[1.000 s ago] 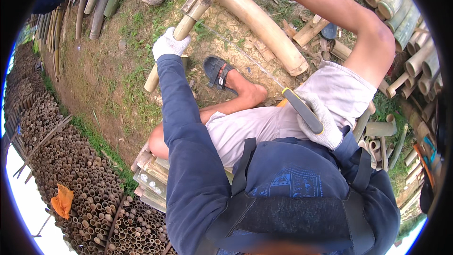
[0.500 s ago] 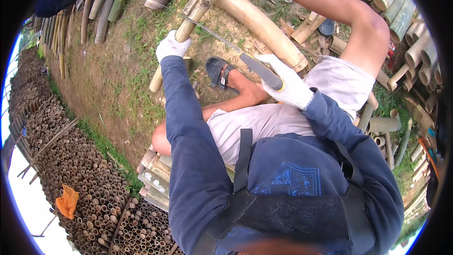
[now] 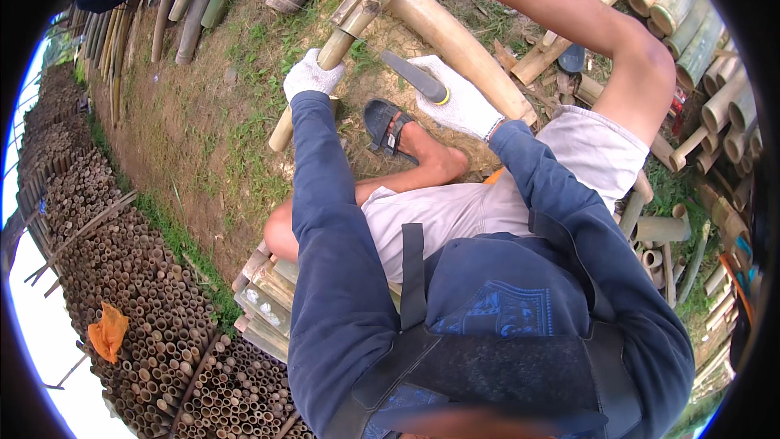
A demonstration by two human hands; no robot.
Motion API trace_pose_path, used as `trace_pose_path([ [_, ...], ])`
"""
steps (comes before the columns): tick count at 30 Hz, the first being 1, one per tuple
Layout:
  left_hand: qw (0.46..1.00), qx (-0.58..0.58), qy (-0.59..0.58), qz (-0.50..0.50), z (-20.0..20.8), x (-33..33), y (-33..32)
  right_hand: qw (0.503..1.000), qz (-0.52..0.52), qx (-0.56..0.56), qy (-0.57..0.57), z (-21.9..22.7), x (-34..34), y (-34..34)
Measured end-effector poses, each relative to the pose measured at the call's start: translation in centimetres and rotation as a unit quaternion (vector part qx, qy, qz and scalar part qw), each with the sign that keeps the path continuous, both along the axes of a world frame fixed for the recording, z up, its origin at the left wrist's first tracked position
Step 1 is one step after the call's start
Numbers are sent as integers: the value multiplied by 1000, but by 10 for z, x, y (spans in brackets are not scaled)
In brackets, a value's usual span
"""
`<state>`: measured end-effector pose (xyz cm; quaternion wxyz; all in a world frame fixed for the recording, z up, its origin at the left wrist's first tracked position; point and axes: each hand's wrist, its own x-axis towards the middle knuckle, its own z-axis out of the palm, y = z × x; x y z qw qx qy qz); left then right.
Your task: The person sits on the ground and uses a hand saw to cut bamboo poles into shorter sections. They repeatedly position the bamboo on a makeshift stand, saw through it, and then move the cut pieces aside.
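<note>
Pole: the bamboo pole (image 3: 378, 4) slants from our left hand (image 3: 311, 79) up and rightward.
Left fingers: wrapped round it.
Right fingers: our right hand (image 3: 459, 103) curls round the saw handle (image 3: 414, 76).
Relation: handle right of pole, roughly crosswise; left hand nearer; blade too faint to follow.
Room: thick log (image 3: 459, 45) beside our right hand; grassy ground (image 3: 203, 126) leftward, edged by stacked bamboo (image 3: 162, 301).

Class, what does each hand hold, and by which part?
Left hand: bamboo, toward its near end. Right hand: saw, by its handle.
</note>
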<state>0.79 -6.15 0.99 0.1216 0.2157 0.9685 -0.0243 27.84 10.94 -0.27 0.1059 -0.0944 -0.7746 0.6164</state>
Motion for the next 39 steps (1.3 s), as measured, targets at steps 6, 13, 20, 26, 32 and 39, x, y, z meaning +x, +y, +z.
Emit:
trace_pose_path([
  [6, 1000, 21, -8, -9, -12, -4, -8, 996, -30, 38, -68, 93, 153, 9],
  [13, 1000, 20, -2, 2, -13, -5, -6, 997, -15, 66, -21, 37, 69, 0],
  [20, 1000, 14, 7, 2, -6, 1, -3, 999, -11, 28, -15, 30, 50, 1],
  [26, 999, 29, 3, 14, -20, -1, -9, 998, -32, 30, -40, 104, 140, 3],
  [32, 998, 38, 45, -3, -16, -9, -8, 999, 7, 34, -2, 30, 77, 3],
  [39, 999, 18, -30, 5, -31, 2, -9, 999, -30, 19, -30, 57, 92, -7],
])
